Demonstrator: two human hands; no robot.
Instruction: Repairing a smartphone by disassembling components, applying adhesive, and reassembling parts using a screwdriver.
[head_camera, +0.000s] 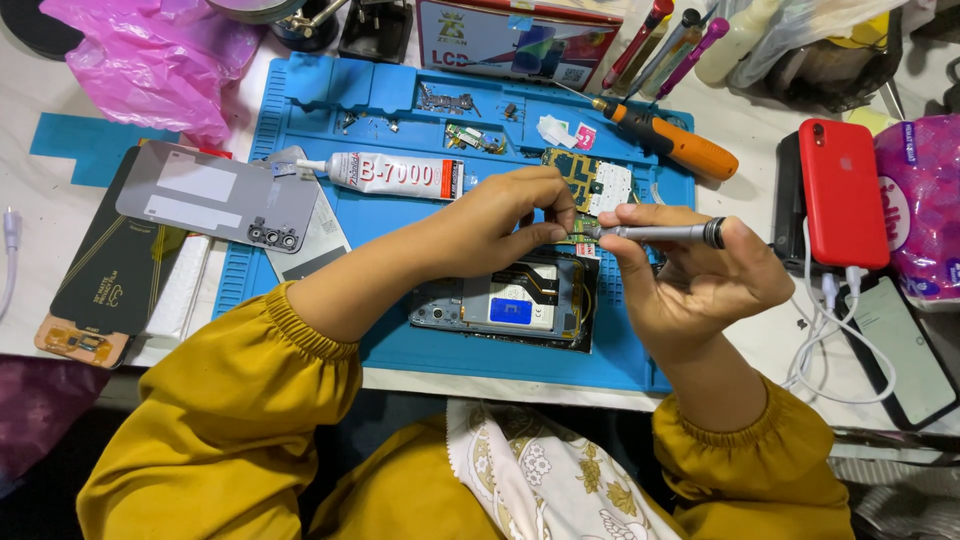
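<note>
An opened phone (510, 303) with its back off lies on a blue work mat (400, 215). My left hand (505, 215) pinches a small circuit part at the phone's top edge. My right hand (690, 280) grips a slim grey screwdriver (665, 234), held level, its tip pointing left and meeting the left fingertips. A green and gold circuit board (588, 180) rests just behind the hands. Both arms wear mustard yellow sleeves.
A white glue tube (390, 174), a grey phone back cover (215, 197) and an orange-handled screwdriver (680, 143) lie on or beside the mat. A red phone (843, 190) and a charging phone (905, 345) with white cables sit right. A pink bag (150, 55) sits far left.
</note>
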